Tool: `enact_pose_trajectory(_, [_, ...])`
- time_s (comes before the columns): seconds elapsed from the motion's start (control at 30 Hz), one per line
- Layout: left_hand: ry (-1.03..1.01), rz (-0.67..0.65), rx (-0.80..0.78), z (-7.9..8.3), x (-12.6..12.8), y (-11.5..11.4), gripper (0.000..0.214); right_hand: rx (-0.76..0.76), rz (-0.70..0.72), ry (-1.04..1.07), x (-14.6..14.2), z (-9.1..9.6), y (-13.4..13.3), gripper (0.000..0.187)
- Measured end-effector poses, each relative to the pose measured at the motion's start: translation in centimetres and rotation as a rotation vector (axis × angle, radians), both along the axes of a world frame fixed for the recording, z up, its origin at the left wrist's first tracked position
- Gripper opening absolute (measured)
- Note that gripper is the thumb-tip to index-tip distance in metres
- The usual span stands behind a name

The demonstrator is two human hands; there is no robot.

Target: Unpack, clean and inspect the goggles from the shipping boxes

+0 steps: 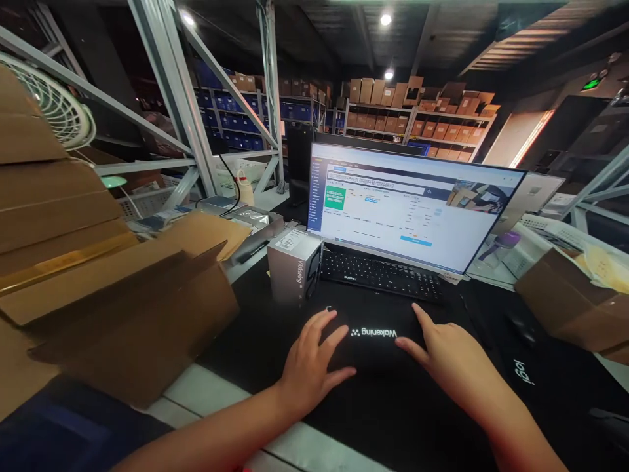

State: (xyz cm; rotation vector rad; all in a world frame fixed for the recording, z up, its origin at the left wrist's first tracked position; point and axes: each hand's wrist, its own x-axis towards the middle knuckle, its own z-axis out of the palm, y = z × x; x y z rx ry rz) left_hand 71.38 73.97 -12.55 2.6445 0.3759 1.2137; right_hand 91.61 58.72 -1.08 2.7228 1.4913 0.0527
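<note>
A black item with the white word "Wakening" (378, 333), seen upside down, lies in front of the keyboard. Its outline merges with the black desk mat (265, 347), so I cannot tell its exact shape. My left hand (317, 357) is at its left side, fingers spread, thumb pointing right. On the other side, my right hand (449, 347) has thumb and forefinger stretched apart near the lettering; its other fingers are mostly hidden. Whether either hand presses on the item is unclear. Just beyond my left hand stands a grey "Wakening" box (295, 265) with a white label on top.
A lit monitor (393, 210) stands behind a black keyboard (381, 272). Open cardboard boxes (122, 314) crowd the left. To the right are a mouse (521, 328), a "logi" mat (523, 372) and a carton (570, 301). A metal frame post (171, 85) rises at the left.
</note>
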Motion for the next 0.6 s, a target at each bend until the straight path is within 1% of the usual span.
enact_pose_trajectory(0.07, [0.06,-0.05,-0.059,0.8,0.3,0.1,0.077,0.023,0.014,0.066,0.1,0.7,-0.5,0.074])
enact_pose_trajectory(0.13, [0.08,-0.098,-0.142,1.4,0.8,0.3,0.08,0.138,0.062,0.125,0.7,1.1,-0.9,0.062])
enact_pose_trajectory(0.2, [0.097,-0.117,-0.199,1.8,1.3,0.6,0.076,0.266,0.099,0.142,1.7,1.3,-1.3,0.051])
enact_pose_trajectory(0.27, [0.093,-0.116,-0.227,1.7,1.8,0.9,0.073,0.322,0.127,0.224,2.4,1.3,-1.6,0.052])
enact_pose_trajectory(0.37, [0.029,-0.101,-0.253,1.0,2.3,1.3,0.075,0.323,0.118,0.488,2.5,1.4,-1.7,0.056])
enact_pose_trajectory(0.4, [0.006,-0.098,-0.264,0.8,2.4,1.4,0.075,0.338,0.104,0.547,2.3,1.4,-1.7,0.056])
enact_pose_trajectory(0.5, [-0.057,-0.079,-0.318,0.3,2.3,1.5,0.074,0.469,0.056,0.626,1.8,1.4,-1.3,0.054])
enact_pose_trajectory(0.6, [-0.099,-0.041,-0.366,0.3,1.9,1.5,0.072,0.624,0.03,0.759,1.4,1.4,-0.8,0.049])
